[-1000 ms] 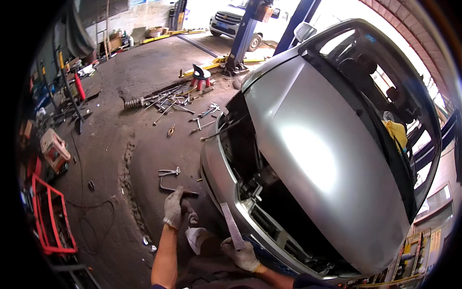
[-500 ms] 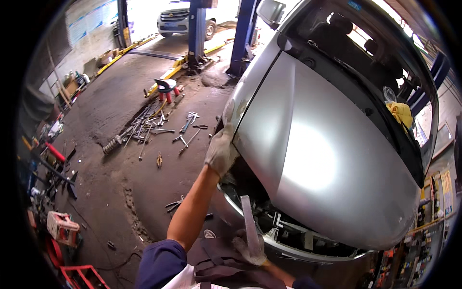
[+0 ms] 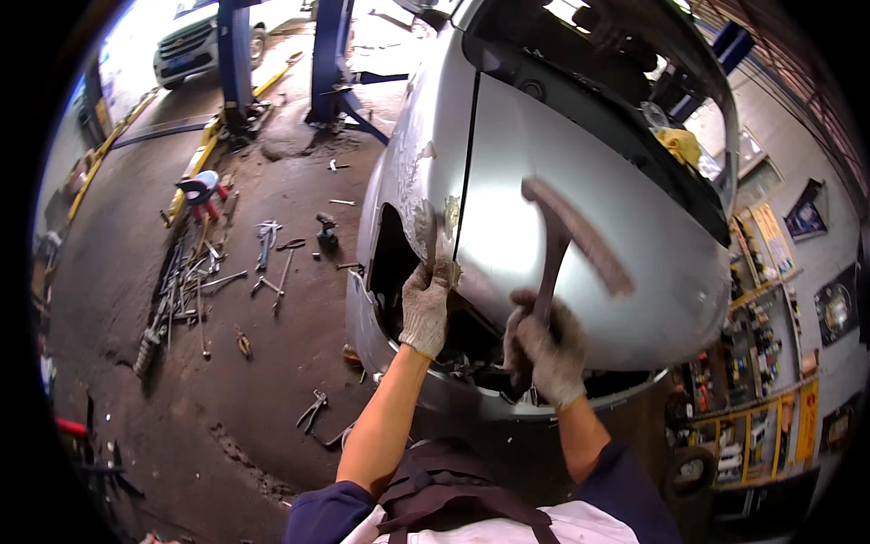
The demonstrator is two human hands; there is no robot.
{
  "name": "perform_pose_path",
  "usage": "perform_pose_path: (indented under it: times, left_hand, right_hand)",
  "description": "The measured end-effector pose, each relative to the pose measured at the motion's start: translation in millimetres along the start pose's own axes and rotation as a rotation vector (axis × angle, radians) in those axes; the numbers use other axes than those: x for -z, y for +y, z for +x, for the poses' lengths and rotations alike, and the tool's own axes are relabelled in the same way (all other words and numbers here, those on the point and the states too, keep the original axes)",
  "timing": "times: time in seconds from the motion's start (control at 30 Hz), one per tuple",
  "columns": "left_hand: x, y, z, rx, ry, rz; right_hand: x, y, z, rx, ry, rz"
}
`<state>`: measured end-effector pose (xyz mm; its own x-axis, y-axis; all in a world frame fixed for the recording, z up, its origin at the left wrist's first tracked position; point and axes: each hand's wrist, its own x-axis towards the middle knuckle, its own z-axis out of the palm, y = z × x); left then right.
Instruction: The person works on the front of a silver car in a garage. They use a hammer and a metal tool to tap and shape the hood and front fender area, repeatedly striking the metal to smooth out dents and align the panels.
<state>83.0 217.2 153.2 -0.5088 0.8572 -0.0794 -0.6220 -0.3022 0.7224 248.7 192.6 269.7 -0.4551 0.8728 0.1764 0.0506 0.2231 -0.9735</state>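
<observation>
My gloved left hand (image 3: 424,310) is at the front corner of the silver fender (image 3: 412,172), its fingers closed around a slim, flat grey bar (image 3: 431,238) that stands up against the panel. Scraped, bare patches mark the fender there. On the right, my gloved right hand (image 3: 549,349) grips the handle of a hammer (image 3: 584,238). Its long, curved, rusty-looking head is raised over the silver hood (image 3: 507,154) and blurred by motion. Below both hands, the car's front is open where the headlight would sit, with dark parts inside.
On the floor to the left lie several wrenches (image 3: 195,281), pliers (image 3: 313,410) and a dark power tool (image 3: 326,232). A small stool (image 3: 201,189) stands beside them. Blue lift posts (image 3: 332,63) rise behind. Shelves of bottles (image 3: 752,354) line the right wall.
My right hand has come up from near my waist, raising the hammer over the hood. The left hand stays at the fender edge, now with the flat bar showing. My view has turned right.
</observation>
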Motion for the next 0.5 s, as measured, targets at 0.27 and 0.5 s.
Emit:
perform_pose_path:
  times: [0.27, 0.5]
  left_hand:
    - [-6, 20, -6, 0.198, -0.058, -0.110]
    - [6, 53, -4, 0.190, -0.184, 0.185]
  right_hand:
    - [-28, -29, -33, -0.040, 0.178, 0.105]
    - [-55, 55, -108, -0.178, 0.345, 0.131]
